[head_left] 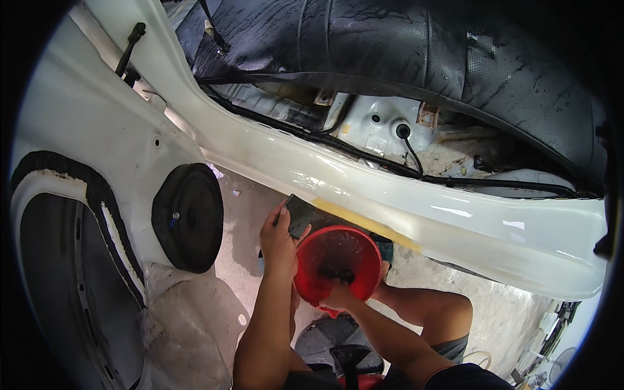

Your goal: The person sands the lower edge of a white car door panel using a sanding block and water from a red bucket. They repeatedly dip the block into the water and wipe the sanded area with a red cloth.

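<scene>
In front of me stands a red bucket (372, 250), between my knees and just below the white door sill. My left hand (279, 240) is at the bucket's left rim, its fingers closed on the edge of a thin, dark grey flat sheet (300, 211). That sheet lies beside the sill, and its exact kind does not show. Inside the bucket is my right hand (337, 296), fingers reaching low and closed around a small dark thing (348, 276) that I cannot make out. A strip of yellow tape (364, 223) runs along the sill's lower edge.
An opened white car door (97, 123) with a black round speaker (188, 218) fills the left. Beyond the sill (292, 162) are a black cable harness (364, 156) and a wet dark seat cover (383, 45). A standing fan (562, 364) shows at lower right.
</scene>
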A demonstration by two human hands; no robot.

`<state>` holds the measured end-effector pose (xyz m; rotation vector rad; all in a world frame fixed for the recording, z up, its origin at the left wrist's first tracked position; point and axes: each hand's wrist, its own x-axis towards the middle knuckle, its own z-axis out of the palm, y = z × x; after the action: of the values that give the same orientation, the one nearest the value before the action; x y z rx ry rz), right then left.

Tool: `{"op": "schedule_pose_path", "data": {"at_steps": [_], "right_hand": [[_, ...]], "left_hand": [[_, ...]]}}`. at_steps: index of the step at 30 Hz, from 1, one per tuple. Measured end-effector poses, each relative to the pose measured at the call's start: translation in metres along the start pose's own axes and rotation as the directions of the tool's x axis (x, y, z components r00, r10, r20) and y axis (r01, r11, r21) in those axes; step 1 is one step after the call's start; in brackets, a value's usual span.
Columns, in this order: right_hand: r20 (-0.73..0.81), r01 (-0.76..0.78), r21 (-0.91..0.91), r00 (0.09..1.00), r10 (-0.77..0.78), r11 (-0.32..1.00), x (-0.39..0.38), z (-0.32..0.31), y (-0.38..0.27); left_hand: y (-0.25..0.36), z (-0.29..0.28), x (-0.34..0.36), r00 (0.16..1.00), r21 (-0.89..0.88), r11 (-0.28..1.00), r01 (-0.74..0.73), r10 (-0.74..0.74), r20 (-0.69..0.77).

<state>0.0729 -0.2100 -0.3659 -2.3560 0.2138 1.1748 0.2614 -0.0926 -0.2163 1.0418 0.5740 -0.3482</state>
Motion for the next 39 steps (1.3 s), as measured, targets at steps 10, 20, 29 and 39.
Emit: {"op": "schedule_pose_path", "data": {"at_steps": [10,20,29,39], "right_hand": [[0.489,-0.047,-0.187,0.862,0.135,0.981,0.013,-0.046,0.029],[-0.277,0.359,0.81,0.931,-0.237,0.464,-0.029,-0.113,-0.01],[-0.079,0.031,0.996,0.768,-0.636,-0.085,0.096,-0.304,-0.224],[-0.633,0.383,-0.509,0.441,-0.637,0.771,0.167,-0.275,-0.282]], "left_hand": [[0.004,-0.007,0.003,1.0,-0.022,1.0,-0.021,0.02,-0.024],[0.005,-0.025,-0.005,0.923,0.151,0.988,-0.029,0.085,-0.375],[0.01,-0.052,-0.023,0.993,0.991,0.083,-0.102,0.069,0.097],[-0.004,-0.037,-0.021,0.959,0.952,0.118,-0.282,0.059,0.276]]}}
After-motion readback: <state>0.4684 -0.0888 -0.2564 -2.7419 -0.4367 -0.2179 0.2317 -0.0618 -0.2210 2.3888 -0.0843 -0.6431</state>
